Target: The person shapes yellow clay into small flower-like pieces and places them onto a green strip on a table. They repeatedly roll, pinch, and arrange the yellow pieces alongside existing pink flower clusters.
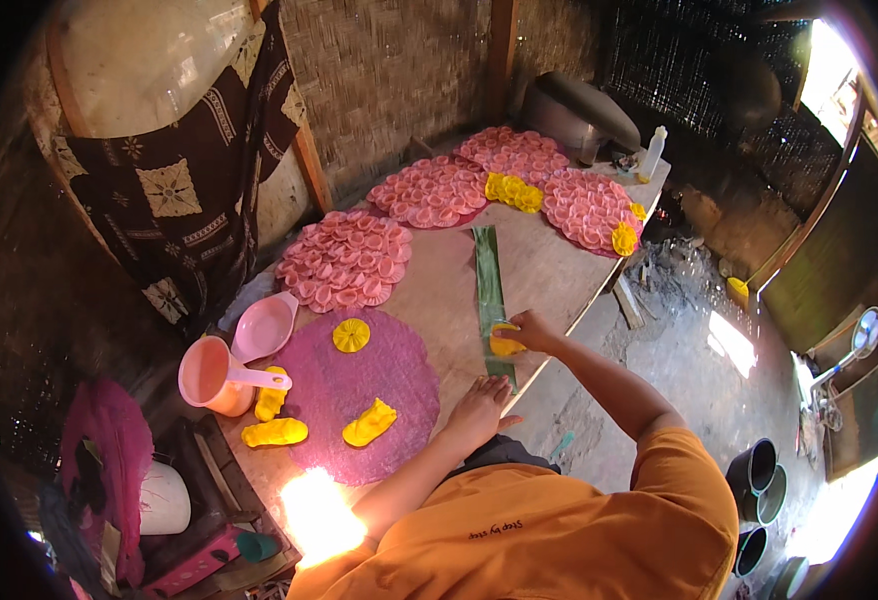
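Observation:
A long green leaf strip (490, 270) lies lengthwise on the wooden tabletop (439, 262). My right hand (532, 331) is closed on a yellow piece (505, 344) and presses it against the strip's nearer half; its exact kind is partly hidden by the fingers. By the strip's near end, my left hand (479, 410) rests low with fingers stretched out and thumb apart. To the left, a round purple mat (394, 365) carries a pleated yellow disc (351, 335) and a yellow dough-like lump (370, 423).
Pink cup-shaped pieces (349, 262) cover several round mats along the table's far side, with yellow clusters (513, 192) among them. At the left stand an orange jug (211, 376) and a pink bowl (264, 328). A clear bottle (652, 153) and a large pot (562, 112) occupy the far end.

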### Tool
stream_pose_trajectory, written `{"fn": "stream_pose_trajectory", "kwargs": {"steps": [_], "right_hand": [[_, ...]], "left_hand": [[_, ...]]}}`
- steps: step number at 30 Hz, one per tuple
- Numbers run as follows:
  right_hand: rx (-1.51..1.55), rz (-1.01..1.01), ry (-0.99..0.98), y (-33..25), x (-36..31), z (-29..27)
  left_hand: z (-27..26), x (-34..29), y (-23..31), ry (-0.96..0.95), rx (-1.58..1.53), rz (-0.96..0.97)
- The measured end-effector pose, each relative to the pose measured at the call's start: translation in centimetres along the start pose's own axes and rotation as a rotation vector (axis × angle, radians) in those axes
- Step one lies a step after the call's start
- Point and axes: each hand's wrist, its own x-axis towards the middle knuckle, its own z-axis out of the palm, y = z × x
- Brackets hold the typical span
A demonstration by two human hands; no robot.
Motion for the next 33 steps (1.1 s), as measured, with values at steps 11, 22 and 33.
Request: {"fn": "stream_pose_trajectory", "kwargs": {"steps": [11, 22, 33], "right_hand": [[-0.524, -0.217, 0.034, -1.3, -2.7, 0.7], [-0.505, -0.208, 0.077, 1.0, 5.0, -1.5], [-0.477, -0.037, 0.157, 2.2, 13.9, -4.4]], "left_hand": [[0.2, 0.4, 0.8, 0.054, 0.068, -0.019], [0.3, 0.6, 1.3, 0.133, 0.096, -0.006], [0.5, 0.5, 1.5, 0.127, 0.119, -0.032]]}}
